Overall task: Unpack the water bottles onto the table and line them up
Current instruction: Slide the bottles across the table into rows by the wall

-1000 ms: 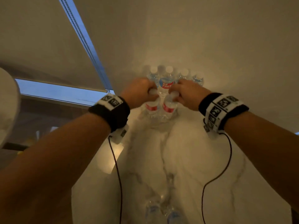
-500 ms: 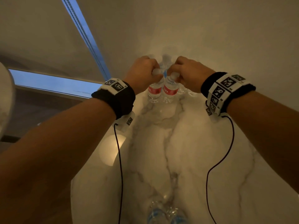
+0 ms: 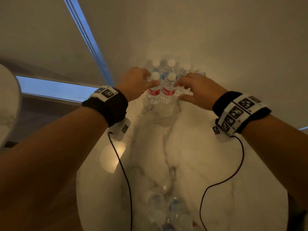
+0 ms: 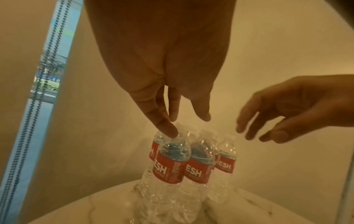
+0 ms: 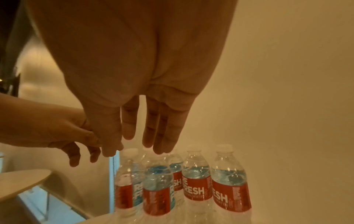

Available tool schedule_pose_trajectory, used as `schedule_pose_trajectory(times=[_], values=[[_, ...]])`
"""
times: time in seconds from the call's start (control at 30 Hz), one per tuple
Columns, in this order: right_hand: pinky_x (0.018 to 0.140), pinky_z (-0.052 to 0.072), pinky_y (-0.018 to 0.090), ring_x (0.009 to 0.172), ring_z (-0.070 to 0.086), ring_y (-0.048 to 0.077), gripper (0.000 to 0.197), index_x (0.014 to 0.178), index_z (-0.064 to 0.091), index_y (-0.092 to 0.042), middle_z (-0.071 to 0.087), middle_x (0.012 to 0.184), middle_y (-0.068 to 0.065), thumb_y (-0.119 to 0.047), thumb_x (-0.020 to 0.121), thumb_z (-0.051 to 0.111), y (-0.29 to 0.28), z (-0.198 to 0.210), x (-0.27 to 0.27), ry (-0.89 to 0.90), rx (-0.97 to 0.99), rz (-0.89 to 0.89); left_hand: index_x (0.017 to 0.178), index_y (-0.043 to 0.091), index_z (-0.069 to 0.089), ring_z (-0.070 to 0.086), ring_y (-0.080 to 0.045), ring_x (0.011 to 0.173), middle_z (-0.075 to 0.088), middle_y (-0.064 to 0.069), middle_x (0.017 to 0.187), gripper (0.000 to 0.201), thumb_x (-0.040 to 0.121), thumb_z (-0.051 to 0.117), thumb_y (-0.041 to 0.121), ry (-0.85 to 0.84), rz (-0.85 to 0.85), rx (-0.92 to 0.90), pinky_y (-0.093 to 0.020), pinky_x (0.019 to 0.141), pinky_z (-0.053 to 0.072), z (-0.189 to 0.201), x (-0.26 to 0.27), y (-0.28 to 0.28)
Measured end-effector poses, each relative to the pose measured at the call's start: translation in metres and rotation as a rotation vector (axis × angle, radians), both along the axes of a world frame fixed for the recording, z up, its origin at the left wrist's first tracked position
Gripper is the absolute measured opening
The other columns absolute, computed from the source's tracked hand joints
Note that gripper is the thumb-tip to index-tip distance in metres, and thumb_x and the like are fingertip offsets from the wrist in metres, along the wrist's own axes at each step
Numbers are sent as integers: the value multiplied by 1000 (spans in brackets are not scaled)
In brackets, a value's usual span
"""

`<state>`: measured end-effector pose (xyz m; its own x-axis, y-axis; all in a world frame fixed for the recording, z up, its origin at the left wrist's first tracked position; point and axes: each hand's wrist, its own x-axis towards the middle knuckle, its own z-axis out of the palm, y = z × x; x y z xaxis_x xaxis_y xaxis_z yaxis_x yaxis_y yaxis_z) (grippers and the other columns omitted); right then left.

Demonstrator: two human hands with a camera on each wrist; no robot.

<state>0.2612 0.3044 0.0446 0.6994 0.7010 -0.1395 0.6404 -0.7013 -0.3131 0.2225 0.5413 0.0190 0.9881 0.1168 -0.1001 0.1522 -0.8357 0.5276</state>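
Both hands have let go — the left hand (image 3: 136, 82) and right hand (image 3: 196, 90) hang spread beside two water bottles (image 3: 160, 90) now standing mid-frame on the table (image 3: 208, 164), joining the row — more wait.

Far edge: upright water bottles (image 3: 160, 90) packed against wall (image 3: 216, 39). Bare marble table (image 3: 191, 155) mid-span; more bottles (image 3: 168, 212) near edge.
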Motion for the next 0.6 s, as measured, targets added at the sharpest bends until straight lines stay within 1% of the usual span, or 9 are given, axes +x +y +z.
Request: schedule_pose_trajectory(times=[0.07, 0.1, 0.2, 0.27, 0.37, 0.43, 0.5, 0.57, 0.6], values=[[79, 44, 27, 94, 58, 14, 36, 123, 59, -23, 62, 115, 0, -31, 89, 66, -19, 8, -35, 46, -26, 32, 120, 11, 67, 67, -23, 82, 70, -6, 110, 51, 88, 67, 51, -4, -39, -64, -41, 79, 58, 10, -33, -4], [78, 44, 26, 91, 58, 12, 33, 122, 60, -25, 63, 113, -3, -32, 90, 65, -28, 13, -54, 64, -41, 49, 118, 13, 69, 68, -22, 81, 71, -4, 107, 46, 90, 67, 49, 3, -71, -94, -41, 78, 59, 15, -52, -9], [81, 49, 30, 90, 59, 9, 28, 119, 62, -28, 63, 107, -8, -35, 92, 62, -57, 24, -115, 150, -63, 93, 115, 24, 70, 68, -12, 82, 71, 6, 100, 37, 90, 64, 50, 17, -200, -101, -32, 76, 58, 25, -118, -26], [82, 50, 32, 89, 60, 9, 26, 117, 64, -29, 64, 104, -9, -37, 92, 62, -74, 26, -155, 215, -48, 117, 113, 27, 72, 66, -6, 82, 71, 8, 99, 34, 89, 65, 50, 26, -309, -101, -24, 75, 55, 26, -162, -39], [79, 51, 31, 87, 61, 7, 27, 114, 64, -34, 63, 101, -11, -46, 91, 60, -91, 22, -207, 305, -30, 187, 112, 30, 73, 65, -3, 80, 69, 11, 96, 32, 87, 68, 50, 113, -461, -173, -18, 72, 54, 24, -225, -59], [79, 50, 28, 88, 60, 7, 33, 117, 60, -37, 62, 104, -12, -55, 90, 54, -95, 15, -234, 354, -66, 244, 116, 36, 70, 62, 2, 79, 64, 16, 99, 39, 84, 66, 58, 189, -569, -168, -17, 74, 54, 19, -257, -71], [79, 48, 28, 92, 61, 11, 38, 123, 56, -37, 60, 108, -9, -58, 91, 51, -95, 4, -252, 365, -128, 298, 122, 41, 64, 58, 4, 91, 58, 17, 111, 46, 83, 63, 64, 264, -646, -111, -15, 82, 50, 11, -280, -80], [77, 46, 29, 92, 60, 16, 41, 127, 51, -35, 57, 110, -5, -55, 91, 53, -92, -7, -261, 361, -177, 328, 127, 40, 60, 54, -1, 105, 52, 13, 124, 46, 85, 65, 58, 303, -684, -65, -10, 86, 44, 4, -291, -85], [74, 44, 28, 90, 60, 17, 41, 127, 51, -34, 56, 110, -4, -52, 91, 55, -91, -12, -262, 354, -174, 333, 127, 37, 61, 53, -4, 105, 51, 10, 126, 44, 86, 68, 52, 306, -683, -59, -11, 87, 44, 3, -291, -86]])
